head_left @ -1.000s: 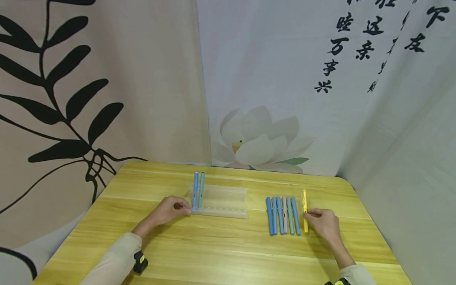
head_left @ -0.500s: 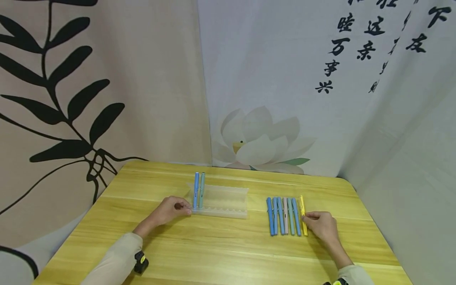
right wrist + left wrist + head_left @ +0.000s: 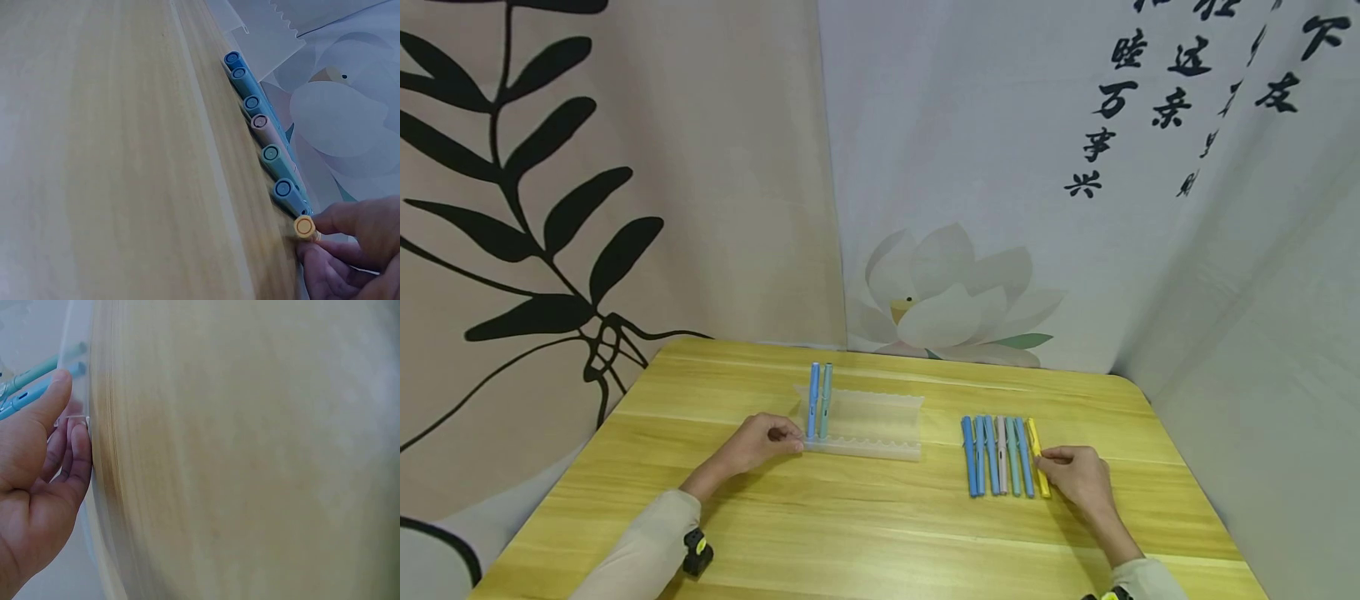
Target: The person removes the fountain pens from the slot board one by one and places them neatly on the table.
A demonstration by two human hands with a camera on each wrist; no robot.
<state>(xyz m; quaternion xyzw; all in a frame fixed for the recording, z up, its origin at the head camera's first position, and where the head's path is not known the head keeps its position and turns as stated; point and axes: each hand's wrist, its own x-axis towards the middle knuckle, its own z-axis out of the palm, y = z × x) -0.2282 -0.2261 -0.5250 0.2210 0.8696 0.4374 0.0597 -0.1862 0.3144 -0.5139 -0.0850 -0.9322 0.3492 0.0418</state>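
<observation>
Pen (image 3: 1034, 437), yellow, in right hand (image 3: 1082, 477); rack (image 3: 874, 417) corner in left hand (image 3: 763, 438).

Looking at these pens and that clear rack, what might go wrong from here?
The slim yellow pen, pinched in the right hand, lies close beside six slim blue, green and pinkish pens; a nudge might skew their row.
The left hand pinches the near left corner of the clear plastic rack; a tug could shift it and dislodge the blue pen and green pen it holds.
</observation>
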